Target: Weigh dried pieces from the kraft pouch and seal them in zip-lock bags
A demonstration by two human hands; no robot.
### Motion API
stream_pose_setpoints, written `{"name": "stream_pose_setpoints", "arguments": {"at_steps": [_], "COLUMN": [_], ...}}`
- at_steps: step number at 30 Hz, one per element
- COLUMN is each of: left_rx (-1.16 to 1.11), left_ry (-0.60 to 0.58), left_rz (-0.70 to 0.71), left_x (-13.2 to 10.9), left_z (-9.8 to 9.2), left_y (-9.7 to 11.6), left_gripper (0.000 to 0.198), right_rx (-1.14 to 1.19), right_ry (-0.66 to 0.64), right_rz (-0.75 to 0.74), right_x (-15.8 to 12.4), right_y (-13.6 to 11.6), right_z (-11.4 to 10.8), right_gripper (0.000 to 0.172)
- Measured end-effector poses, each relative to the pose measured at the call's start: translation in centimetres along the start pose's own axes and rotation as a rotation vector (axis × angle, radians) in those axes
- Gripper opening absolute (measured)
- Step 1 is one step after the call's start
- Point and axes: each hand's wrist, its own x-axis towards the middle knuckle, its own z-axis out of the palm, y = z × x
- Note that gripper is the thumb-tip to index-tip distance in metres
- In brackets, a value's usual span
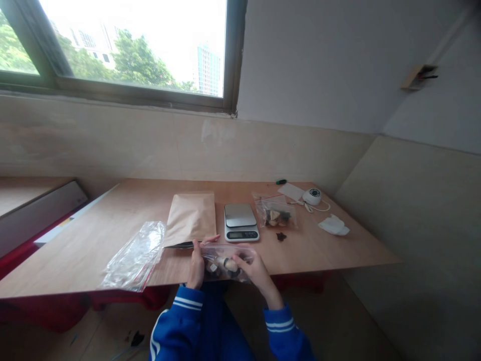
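Observation:
Both hands hold a small clear zip bag (pixel 225 258) with dark and pale pieces inside, at the near edge of the wooden table (pixel 93 240). My left hand (pixel 196 268) grips the bag's left end, thumb along its top. My right hand (pixel 255 271) holds its right side from below. A brown paper envelope (pixel 191 218) lies just behind the left hand. A small digital scale (pixel 241 221) stands behind the bag.
A stack of empty clear zip bags (pixel 135 255) lies left. A second filled bag (pixel 276 213) sits right of the scale, a dark piece (pixel 280 236) by it. Farther right are a white round device (pixel 312 196), a card and crumpled tissue (pixel 333 225).

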Motion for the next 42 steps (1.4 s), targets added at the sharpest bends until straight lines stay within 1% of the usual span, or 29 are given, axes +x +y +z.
{"name": "stream_pose_setpoints", "arguments": {"at_steps": [2, 4, 6, 7, 8, 10, 11, 13, 15, 16, 17, 20, 21, 23, 26, 28, 30, 32, 34, 35, 36, 39, 40, 42], "left_rx": [-0.080, -0.088, -0.041, -0.013, 0.015, 0.056, 0.065, 0.064, 0.058, 0.059, 0.061, 0.065, 0.064, 0.066, 0.086, 0.101, 0.110, 0.110, 0.110, 0.112, 0.114, 0.119, 0.121, 0.129], "left_ry": [-0.042, -0.058, -0.052, -0.051, -0.051, -0.049, -0.044, -0.032, -0.031, -0.031, -0.032, -0.029, -0.026, -0.024, -0.018, -0.011, -0.007, -0.002, -0.003, -0.005, -0.007, -0.010, -0.011, -0.012], "left_rz": [-0.004, 0.001, 0.012, 0.011, 0.009, 0.012, 0.017, 0.031, 0.035, 0.033, 0.029, 0.015, 0.013, 0.010, 0.016, 0.019, 0.022, 0.024, 0.021, 0.018, 0.015, 0.006, 0.003, 0.001], "left_x": [0.2, 0.4, 0.6, 0.6, 0.6, 0.6, 0.5, 0.4, 0.3, 0.3, 0.4, 0.5, 0.5, 0.6, 0.6, 0.5, 0.5, 0.4, 0.4, 0.4, 0.4, 0.3, 0.3, 0.3], "left_z": [0.0, -0.1, -0.1, -0.1, -0.1, 0.0, 0.1, 0.2, 0.2, 0.2, 0.1, 0.0, 0.0, 0.0, 0.2, 0.2, 0.3, 0.3, 0.4, 0.4, 0.4, 0.5, 0.5, 0.6], "left_y": [-0.2, -0.4, -0.4, -0.3, -0.3, -0.1, 0.1, 0.2, 0.3, 0.2, 0.2, 0.0, -0.1, -0.1, -0.1, 0.0, 0.1, 0.1, 0.2, 0.2, 0.3, 0.4, 0.5, 0.5], "left_gripper": [0.080, 0.082, 0.079, 0.078, 0.076, 0.075, 0.074, 0.073, 0.072, 0.071, 0.070, 0.069, 0.069, 0.068, 0.068, 0.068, 0.067, 0.067, 0.067, 0.067, 0.067, 0.067, 0.066, 0.066], "right_rx": [-0.012, -0.003, -0.020, -0.052, -0.096, -0.244, -0.341, -0.585, -0.805, -0.888, -0.945, -1.022, -1.029, -1.027, -1.011, -1.006, -1.022, -1.057, -1.085, -1.090, -1.091, -1.082, -1.074, -1.040], "right_ry": [0.121, 0.271, 0.420, 0.467, 0.489, 0.531, 0.580, 0.761, 0.924, 0.964, 0.955, 0.830, 0.816, 0.847, 0.890, 0.865, 0.850, 0.875, 0.900, 0.875, 0.817, 0.564, 0.503, 0.439], "right_rz": [-0.005, -0.019, -0.063, -0.093, -0.118, -0.141, -0.129, -0.084, -0.074, -0.089, -0.113, -0.195, -0.208, -0.196, -0.130, -0.063, -0.026, -0.071, -0.176, -0.227, -0.267, -0.309, -0.301, -0.284], "right_x": [0.7, 2.2, 4.5, 5.9, 7.3, 9.8, 10.8, 11.8, 11.5, 11.0, 10.4, 8.7, 8.5, 8.7, 10.1, 11.2, 11.6, 11.1, 9.9, 9.0, 8.2, 5.9, 5.4, 4.8], "right_y": [-0.5, -1.5, -3.0, -3.8, -4.5, -5.7, -6.0, -5.7, -4.4, -3.4, -2.2, 1.1, 1.9, 2.9, 2.7, 2.0, 1.3, 0.9, 1.2, 1.6, 2.1, 3.9, 4.3, 4.7], "right_z": [-1.3, -3.8, -7.3, -9.2, -11.2, -14.7, -16.1, -17.7, -17.9, -17.6, -17.1, -15.3, -14.8, -14.2, -14.3, -14.5, -14.6, -14.4, -14.1, -13.9, -13.8, -13.5, -13.5, -13.4], "right_gripper": [0.042, 0.042, 0.046, 0.049, 0.052, 0.056, 0.059, 0.066, 0.071, 0.072, 0.072, 0.065, 0.063, 0.062, 0.063, 0.064, 0.066, 0.067, 0.060, 0.054, 0.045, 0.022, 0.017, 0.016]}}
